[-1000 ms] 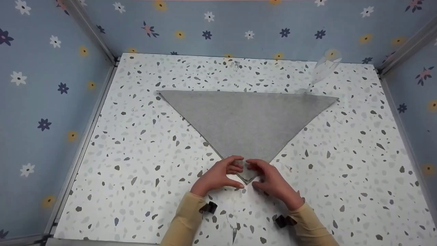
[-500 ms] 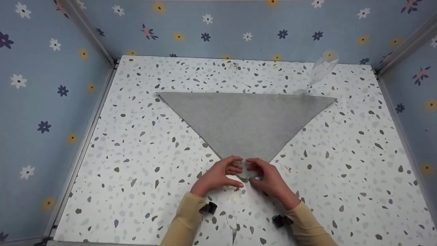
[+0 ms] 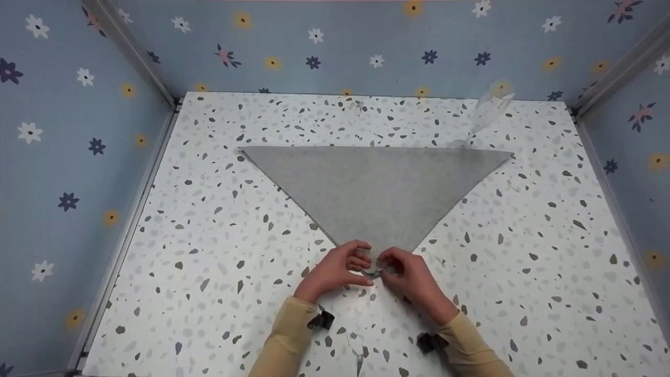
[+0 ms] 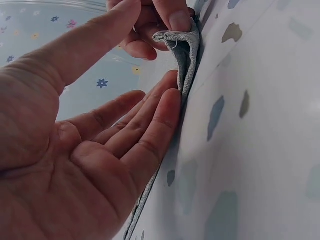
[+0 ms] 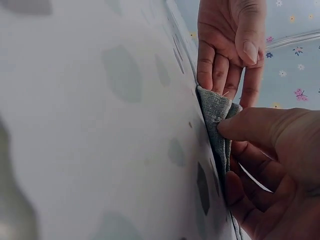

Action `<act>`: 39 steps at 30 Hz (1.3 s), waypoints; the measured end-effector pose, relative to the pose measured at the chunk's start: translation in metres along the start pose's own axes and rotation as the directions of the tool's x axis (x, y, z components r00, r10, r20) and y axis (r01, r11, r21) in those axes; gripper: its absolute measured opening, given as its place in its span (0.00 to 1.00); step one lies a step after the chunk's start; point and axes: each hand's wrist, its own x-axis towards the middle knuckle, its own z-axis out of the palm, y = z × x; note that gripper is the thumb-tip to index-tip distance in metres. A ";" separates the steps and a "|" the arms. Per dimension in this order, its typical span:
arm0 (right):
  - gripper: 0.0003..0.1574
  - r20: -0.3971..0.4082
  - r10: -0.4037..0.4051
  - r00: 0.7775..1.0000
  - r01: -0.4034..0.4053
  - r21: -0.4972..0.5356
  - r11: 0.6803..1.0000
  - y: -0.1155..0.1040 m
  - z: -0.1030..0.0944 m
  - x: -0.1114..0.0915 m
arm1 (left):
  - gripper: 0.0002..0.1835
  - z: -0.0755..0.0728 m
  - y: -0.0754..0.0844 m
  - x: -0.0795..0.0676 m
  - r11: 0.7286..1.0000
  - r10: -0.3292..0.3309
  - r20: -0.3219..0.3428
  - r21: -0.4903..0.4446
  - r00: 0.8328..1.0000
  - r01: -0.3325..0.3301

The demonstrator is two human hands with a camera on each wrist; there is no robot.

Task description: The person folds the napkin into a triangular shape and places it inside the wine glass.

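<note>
A grey cloth (image 3: 366, 188), folded into a triangle, lies flat with its long edge at the back and its point toward the person. At that point, my right hand (image 3: 416, 272) pinches the corner between thumb and fingers, and the layers bend up there. The right wrist view shows the thumb pressing on the lifted cloth corner (image 5: 217, 110). Opposite it, my left hand (image 3: 335, 267) lies beside the left edge near the point. In the left wrist view its fingertips (image 4: 170, 100) touch the cloth edge, with the thumb held away.
Behind the cloth's back right stands what looks like a clear stemmed glass (image 3: 489, 112). The speckled white tabletop (image 3: 209, 235) is bounded by blue flowered panels at the back (image 3: 345, 42) and both sides. Dark wrist cameras sit at both sleeves.
My right hand has moved slightly left onto the cloth's point and taken hold of it, so the corner now bends up. The left hand has barely moved. The head view has shifted slightly.
</note>
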 end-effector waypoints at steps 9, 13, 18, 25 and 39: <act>0.19 -0.007 0.008 1.000 -0.008 0.040 0.999 -0.001 -0.001 0.002 | 0.35 0.004 0.013 0.001 0.998 0.060 -0.012 0.014 0.998 -0.060; 0.24 0.048 -0.017 0.999 0.016 0.030 0.999 0.001 -0.004 0.002 | 0.35 0.005 0.009 0.003 0.997 0.075 -0.010 0.029 0.997 -0.075; 0.34 0.135 -0.111 0.985 0.108 0.026 0.994 0.003 -0.009 0.000 | 0.35 0.002 0.001 0.005 0.996 0.070 0.000 0.064 0.998 -0.070; 0.37 0.157 -0.167 0.973 0.178 -0.055 0.983 0.001 -0.009 -0.002 | 0.35 0.001 -0.001 0.005 0.996 0.078 0.015 0.038 0.997 -0.078; 0.19 0.091 -0.091 0.992 0.098 -0.078 0.992 0.001 -0.006 0.004 | 0.34 0.002 0.002 0.005 0.995 0.079 -0.004 0.055 0.997 -0.078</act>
